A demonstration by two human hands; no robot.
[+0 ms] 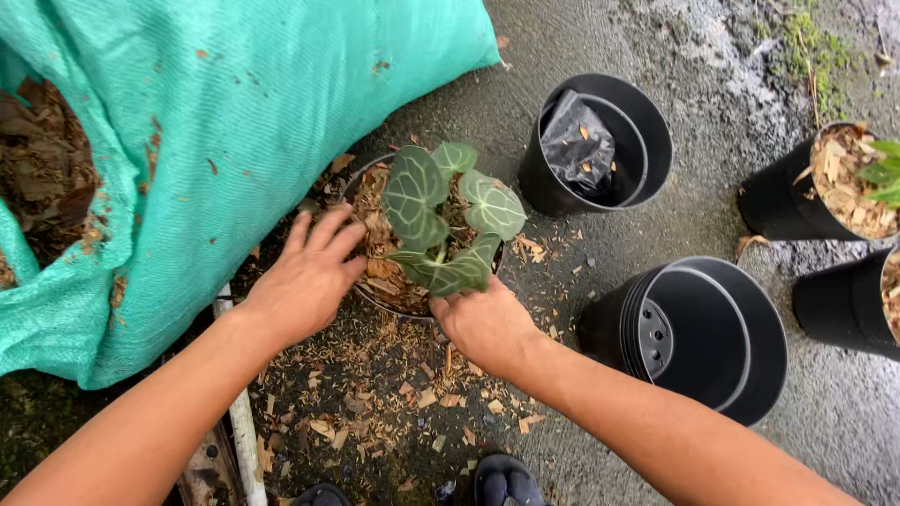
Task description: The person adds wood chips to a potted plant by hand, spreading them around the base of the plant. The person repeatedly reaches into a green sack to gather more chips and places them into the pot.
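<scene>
hands on either side of a black pot [375, 302] that sits on the wet concrete ground [656, 225], filled with dry bark chips and holding a small plant [441, 220] with dark, white-veined, heart-shaped leaves. the left hand [305, 281] lies flat and spread wide, fingers resting on the rim and the chips at the pot's left edge. the right hand [486, 325] is at the near rim under the lowest leaf; its fingers are tucked out of sight, so i cannot tell whether it grips the rim or only presses on it. a big green mesh sack [234, 122] of the same chips slumps just beside the pot, and loose chips litter the ground near the person's feet. empty black pots, one nested stack [698, 337] lying tipped on its side and another [600, 141] upright with a dark bag inside, stand to the right, with filled pots at the far edge. the risk i see: the lowest leaf is touching the right hand, and a careless press could crease it or loosen the stem in such loose fill
</scene>
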